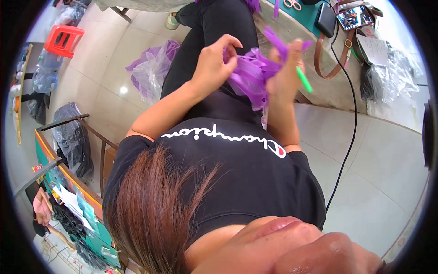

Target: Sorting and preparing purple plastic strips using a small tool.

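Note:
A bundle of shiny purple fabric strips (255,75) lies over my lap, spread between my two hands. My left hand (212,64) is closed on the left edge of the bundle, fingers curled and thumb near the index finger. On the other side, my right hand (285,71) is slightly smeared by motion. It grips a purple strip whose loose ends stick out above the fingers. A bright green stick-like tool (304,80) juts from the right of that hand; its other end is hidden, so its kind is unclear.
A clear bag with purple pieces (153,71) lies on the floor to the left. Scissors (292,4), a black wallet-like case (325,20), a phone (355,18) and a brown strap (319,64) are on the covered table ahead. A black cable (350,137) hangs at right; a red stool (64,40) stands far left.

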A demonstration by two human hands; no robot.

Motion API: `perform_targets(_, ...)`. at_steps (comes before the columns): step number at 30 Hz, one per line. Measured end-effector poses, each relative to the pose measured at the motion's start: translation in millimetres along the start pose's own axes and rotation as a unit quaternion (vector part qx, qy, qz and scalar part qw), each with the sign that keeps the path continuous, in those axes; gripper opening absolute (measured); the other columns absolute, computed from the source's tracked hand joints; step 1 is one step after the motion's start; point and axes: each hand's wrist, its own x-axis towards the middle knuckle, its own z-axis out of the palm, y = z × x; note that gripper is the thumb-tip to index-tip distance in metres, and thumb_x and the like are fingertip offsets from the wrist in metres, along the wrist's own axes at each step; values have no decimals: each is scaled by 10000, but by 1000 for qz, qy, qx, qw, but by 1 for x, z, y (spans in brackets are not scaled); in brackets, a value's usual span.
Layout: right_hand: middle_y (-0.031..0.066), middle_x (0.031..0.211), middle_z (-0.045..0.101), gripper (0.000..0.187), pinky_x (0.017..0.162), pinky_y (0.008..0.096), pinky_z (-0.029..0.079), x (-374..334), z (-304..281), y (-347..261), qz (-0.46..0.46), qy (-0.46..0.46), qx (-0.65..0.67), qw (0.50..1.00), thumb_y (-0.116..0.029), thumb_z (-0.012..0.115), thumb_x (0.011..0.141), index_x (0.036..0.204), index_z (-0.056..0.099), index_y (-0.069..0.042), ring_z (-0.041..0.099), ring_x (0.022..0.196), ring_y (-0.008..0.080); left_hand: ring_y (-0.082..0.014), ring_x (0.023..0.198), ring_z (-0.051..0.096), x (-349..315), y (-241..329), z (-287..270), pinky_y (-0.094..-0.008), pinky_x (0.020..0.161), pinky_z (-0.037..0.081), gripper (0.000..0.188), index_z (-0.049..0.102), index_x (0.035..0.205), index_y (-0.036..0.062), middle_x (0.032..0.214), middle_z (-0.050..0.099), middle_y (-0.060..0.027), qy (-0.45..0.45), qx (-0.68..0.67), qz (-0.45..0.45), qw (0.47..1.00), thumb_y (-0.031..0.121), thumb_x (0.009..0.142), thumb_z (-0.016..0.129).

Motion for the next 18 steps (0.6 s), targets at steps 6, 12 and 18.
perform_targets(6,-55,503,273,536,449,274,172,30,-80,-63,4,-104,160,982,-529,448,929,542,348,-171,246,493,86,-109,750,591,19,-57,-27,-235,696,478,217,599,976,10,833,631,-49,76,-90,-45,992,8,763,641)
perform_targets(12,-65,483,309,464,501,263,182,44,-98,-68,4,-279,321,905,-414,422,967,577,347,-174,219,549,83,-231,993,618,26,-73,-39,-361,929,482,290,540,1139,-22,1063,630,-150,-76,-576,-325,746,110,889,601)
perform_targets(18,-60,479,297,467,503,256,177,48,-72,-41,98,-287,380,874,-416,404,966,573,345,-171,221,562,90,-272,1136,547,16,-52,-35,-411,1017,415,451,451,1222,-102,1212,556,-204,-116,-750,-374,533,206,916,575)
